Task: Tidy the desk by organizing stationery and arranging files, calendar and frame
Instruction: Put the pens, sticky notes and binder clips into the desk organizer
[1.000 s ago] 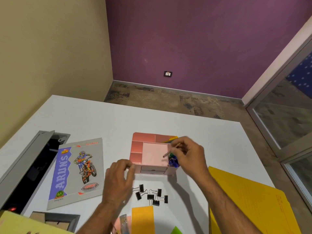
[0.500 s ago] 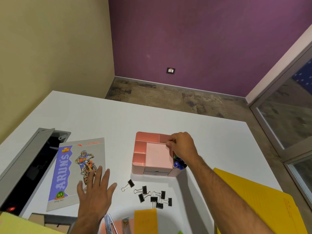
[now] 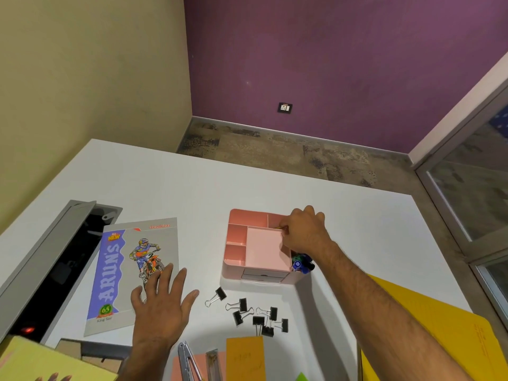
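While our right hand [image 3: 303, 232] now pinches a yellow pencil [image 3: 279, 227] over the pink organizer [image 3: 239, 237] at frame centre, our left hand [image 3: 162, 303] has left it, fingers spread flat on the notebook [image 3: 115, 270]; binder clips [image 3: 255, 314] remain loose on the counter [image 3: 192, 188] below.

Left hand [image 3: 162, 306] lower centre-left of frame, palm down, fingers straight and spread, pointing to upper right, forearm coming up from bottom edge. Right hand [image 3: 303, 232] centre-right, fingers curled downward, pinching a thin yellow pencil-like stick [image 3: 280, 228]; bare right forearm runs diagonally in from lower right corner.
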The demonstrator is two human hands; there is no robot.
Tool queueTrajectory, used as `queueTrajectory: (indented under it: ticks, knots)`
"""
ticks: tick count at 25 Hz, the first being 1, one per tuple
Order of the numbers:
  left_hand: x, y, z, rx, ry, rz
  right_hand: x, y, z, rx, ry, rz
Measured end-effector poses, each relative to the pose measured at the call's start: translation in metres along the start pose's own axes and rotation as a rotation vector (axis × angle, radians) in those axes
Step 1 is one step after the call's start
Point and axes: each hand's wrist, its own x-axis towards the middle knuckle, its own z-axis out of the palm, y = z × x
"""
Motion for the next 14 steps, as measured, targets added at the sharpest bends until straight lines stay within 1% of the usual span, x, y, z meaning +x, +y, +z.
queueTrajectory:
  ticks: [5, 6, 7, 8, 9, 10, 11, 12, 13, 14]
  knots:
    - [0.0, 0.001, 0.0, 0.01, -0.002, 0.007, -0.005, -0.003, -0.004, 0.022, -0.041, 0.023]
    - [0.0, 0.001, 0.0, 0.014, 0.0, 0.008, -0.008, -0.003, -0.006, 0.025, -0.025, 0.028]
    - [0.0, 0.001, 0.0, 0.014, -0.004, 0.007, -0.011, -0.004, -0.007, 0.039, 0.035, 0.027]
    - [0.0, 0.001, 0.0, 0.014, -0.007, 0.006, -0.016, -0.007, -0.008, 0.065, 0.144, 0.013]
    - [0.0, 0.001, 0.001, 0.017, -0.01, 0.004, -0.024, -0.013, -0.008, 0.129, 0.286, -0.024]
    - [0.001, 0.0, 0.001, 0.018, -0.015, 0.004, -0.035, -0.023, -0.008, 0.23, 0.418, -0.077]
    - [0.001, 0.0, 0.001, 0.021, -0.02, 0.005, -0.049, -0.036, -0.006, 0.354, 0.504, -0.13]
    - [0.0, 0.0, 0.001, 0.022, -0.022, 0.009, -0.066, -0.052, -0.002, 0.478, 0.51, -0.172]
    - [0.0, -0.001, 0.002, 0.022, -0.028, 0.016, -0.084, -0.07, 0.006, 0.587, 0.423, -0.188]
    - [0.0, -0.001, 0.003, 0.023, -0.027, 0.022, -0.102, -0.088, 0.015, 0.656, 0.279, -0.179]
